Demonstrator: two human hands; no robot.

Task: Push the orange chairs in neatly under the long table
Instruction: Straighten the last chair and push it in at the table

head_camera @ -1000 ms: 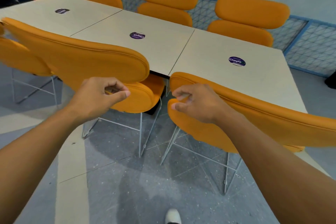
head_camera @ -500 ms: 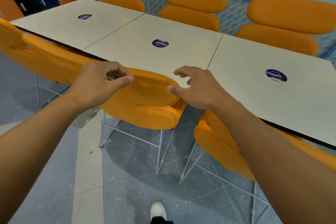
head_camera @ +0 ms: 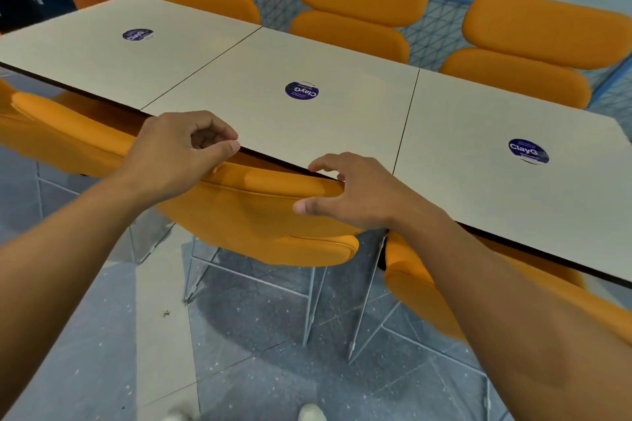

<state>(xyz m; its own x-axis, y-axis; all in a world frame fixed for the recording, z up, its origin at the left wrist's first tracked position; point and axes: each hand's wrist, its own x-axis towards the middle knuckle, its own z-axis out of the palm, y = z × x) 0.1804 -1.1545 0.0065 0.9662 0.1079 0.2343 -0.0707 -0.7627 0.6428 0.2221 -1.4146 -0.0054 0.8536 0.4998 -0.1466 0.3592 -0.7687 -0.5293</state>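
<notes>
At the near edge of the long surface, the middle chair was found with its orange backrest close against the rim and its seat hidden beneath. The top of that backrest was grasped by the right grip, fingers bent over the upper seam and thumb laid on the rear face. The left grip was loosely clenched, its fingers curled in over the rim with nothing seen between them and its heel set on the backrest's top.

Two more orange chairs were seen on the near side, the left chair and the right chair, both partly under the surface. Three far chairs stood along the opposite side, before a blue mesh fence.

A round purple sticker was stuck on each of the three panels. "ClayG" could be read on the right sticker, and the same word upside down on the middle sticker. The left sticker was too small to read with certainty.
</notes>
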